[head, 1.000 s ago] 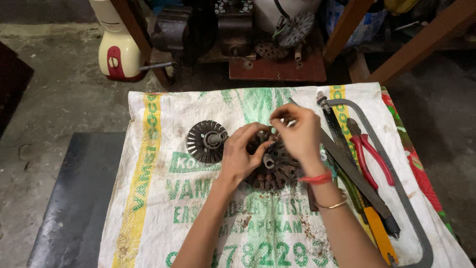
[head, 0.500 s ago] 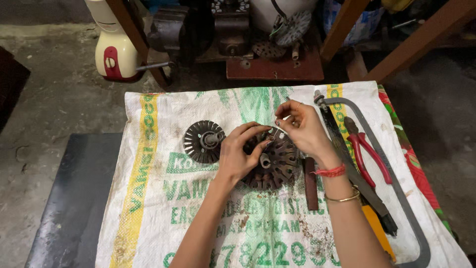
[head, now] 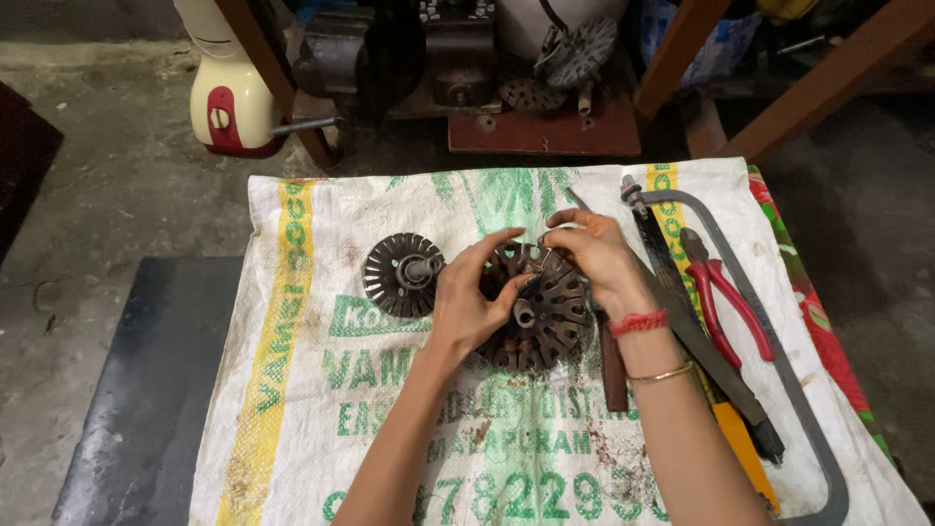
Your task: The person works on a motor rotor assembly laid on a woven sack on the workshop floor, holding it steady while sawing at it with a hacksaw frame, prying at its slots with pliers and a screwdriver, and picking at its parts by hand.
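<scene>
Hands meet over a dark slotted motor housing (head: 545,317) lying at the centre of a printed woven sack (head: 292,390). The left hand (head: 470,302) clamps its fingers on the housing's nine o'clock rim, while the right hand (head: 594,255) pinches something small at its twelve o'clock edge; what it is cannot be told. A round finned rotor (head: 401,274) lies just beside the housing at nine o'clock. Red-handled pliers (head: 719,292) and a hacksaw (head: 769,360) lie at three o'clock.

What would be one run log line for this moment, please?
left hand: on slotted motor housing | right hand: pinching small part at its rim | finned disc: left, apart
</scene>
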Demonstrator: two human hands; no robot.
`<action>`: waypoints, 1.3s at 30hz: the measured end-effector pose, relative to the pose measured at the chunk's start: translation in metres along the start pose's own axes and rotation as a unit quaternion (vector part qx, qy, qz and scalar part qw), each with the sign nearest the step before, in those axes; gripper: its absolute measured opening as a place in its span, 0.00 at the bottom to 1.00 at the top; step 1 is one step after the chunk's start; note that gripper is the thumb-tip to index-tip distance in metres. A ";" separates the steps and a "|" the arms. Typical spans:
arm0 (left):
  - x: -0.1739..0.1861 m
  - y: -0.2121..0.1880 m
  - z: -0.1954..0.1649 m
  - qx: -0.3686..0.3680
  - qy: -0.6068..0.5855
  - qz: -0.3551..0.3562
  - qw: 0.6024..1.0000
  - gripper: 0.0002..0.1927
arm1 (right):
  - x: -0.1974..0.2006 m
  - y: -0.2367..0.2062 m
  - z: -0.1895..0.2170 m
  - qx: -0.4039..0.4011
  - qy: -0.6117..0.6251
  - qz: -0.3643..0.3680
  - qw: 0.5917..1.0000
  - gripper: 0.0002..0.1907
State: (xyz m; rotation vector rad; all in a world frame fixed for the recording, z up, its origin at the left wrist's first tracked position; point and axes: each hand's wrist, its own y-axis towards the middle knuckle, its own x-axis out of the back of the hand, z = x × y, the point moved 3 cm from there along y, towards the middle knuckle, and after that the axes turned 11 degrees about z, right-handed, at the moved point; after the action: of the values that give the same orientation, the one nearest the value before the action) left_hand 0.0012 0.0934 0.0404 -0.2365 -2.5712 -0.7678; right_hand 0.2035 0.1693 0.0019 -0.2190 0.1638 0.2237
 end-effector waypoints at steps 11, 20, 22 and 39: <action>-0.003 0.000 0.005 0.036 -0.024 0.016 0.999 0.25 | -0.008 0.007 0.001 0.075 -0.114 0.043 0.990 0.10; -0.003 0.000 0.006 0.025 -0.003 0.014 1.000 0.24 | -0.002 0.020 -0.014 -0.021 -0.076 -0.010 0.997 0.12; -0.003 -0.001 0.005 0.014 0.002 0.007 1.000 0.24 | -0.003 0.017 -0.013 -0.014 -0.084 -0.015 0.996 0.10; -0.001 0.002 0.015 0.076 -0.085 0.041 0.993 0.29 | -0.006 -0.016 0.008 -0.039 -0.016 0.123 0.992 0.18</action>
State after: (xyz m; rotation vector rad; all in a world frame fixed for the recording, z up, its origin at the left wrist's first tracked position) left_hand -0.0028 0.1036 0.0297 -0.3701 -2.7444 -0.5412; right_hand 0.2029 0.1546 0.0134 -0.2727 0.1510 0.4782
